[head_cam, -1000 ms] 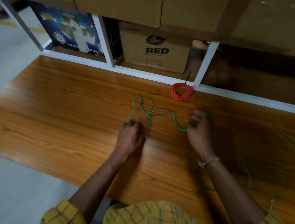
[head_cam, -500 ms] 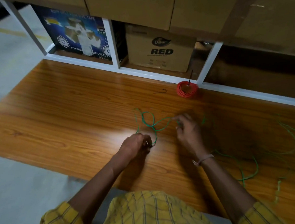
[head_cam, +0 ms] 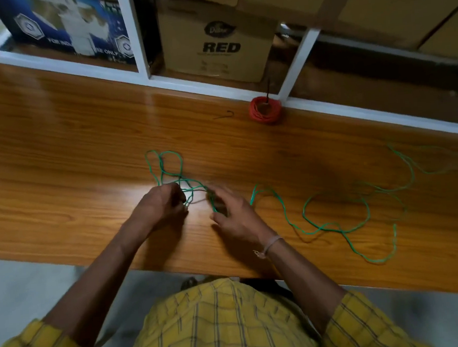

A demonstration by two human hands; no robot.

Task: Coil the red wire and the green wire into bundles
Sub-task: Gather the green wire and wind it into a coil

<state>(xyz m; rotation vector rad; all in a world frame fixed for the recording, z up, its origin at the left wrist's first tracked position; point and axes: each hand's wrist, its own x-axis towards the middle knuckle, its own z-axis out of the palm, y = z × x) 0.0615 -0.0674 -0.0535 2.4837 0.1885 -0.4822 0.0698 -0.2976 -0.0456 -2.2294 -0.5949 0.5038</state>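
Nearest to the camera is a yellow checked shirt (head_cam: 220, 324), and both forearms reach forward from it over the wooden tabletop (head_cam: 58, 173). The left hand (head_cam: 160, 203) is curled closed and pinches strands of the green wire (head_cam: 322, 227) at its fingertips. The right hand (head_cam: 235, 216) is just beside it, with the fingers half spread and bent; green strands pass at its fingertips, but the blur does not let me tell if it grips them. A thin band (head_cam: 271, 244) is around the right wrist. Between the two hands the wire crosses itself, and beyond the left hand it makes two loose loops flat on the tabletop. To the right of the right hand the rest lies in long open curves. Farther, near the white frame (head_cam: 382, 112), the red wire (head_cam: 266, 109) is already a small coil, well apart from both hands. A small dark hook (head_cam: 224, 115) lies to its left. Behind stands a cardboard box (head_cam: 217, 37) printed RED.
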